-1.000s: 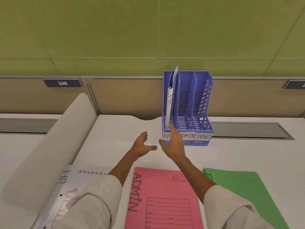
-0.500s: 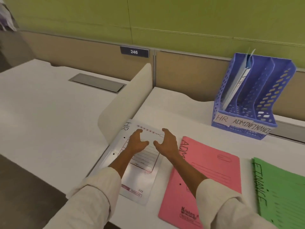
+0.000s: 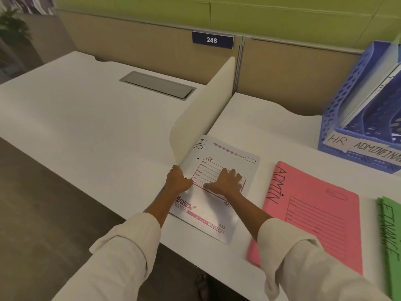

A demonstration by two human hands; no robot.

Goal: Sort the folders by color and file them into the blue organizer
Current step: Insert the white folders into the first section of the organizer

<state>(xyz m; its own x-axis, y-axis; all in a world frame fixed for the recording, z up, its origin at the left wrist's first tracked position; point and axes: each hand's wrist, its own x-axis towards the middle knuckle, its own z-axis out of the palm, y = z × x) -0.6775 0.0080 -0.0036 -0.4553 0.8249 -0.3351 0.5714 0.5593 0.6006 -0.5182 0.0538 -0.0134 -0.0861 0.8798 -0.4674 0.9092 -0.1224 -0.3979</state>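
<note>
Both hands are resting on the white printed "HR" spring-file folder (image 3: 213,185) lying flat on the white desk (image 3: 97,127) beside the cream divider panel (image 3: 201,111), the left hand (image 3: 179,181) curling at its left edge, fingers bent, and the right hand (image 3: 225,181) pressing flat with fingers spread, while the blue perforated plastic organizer (image 3: 355,101) is standing well apart at the far right.

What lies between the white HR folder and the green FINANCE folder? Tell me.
The pink ADMIN folder lies flat on the desk between the white HR folder and the green FINANCE folder, as the head view shows.
</note>
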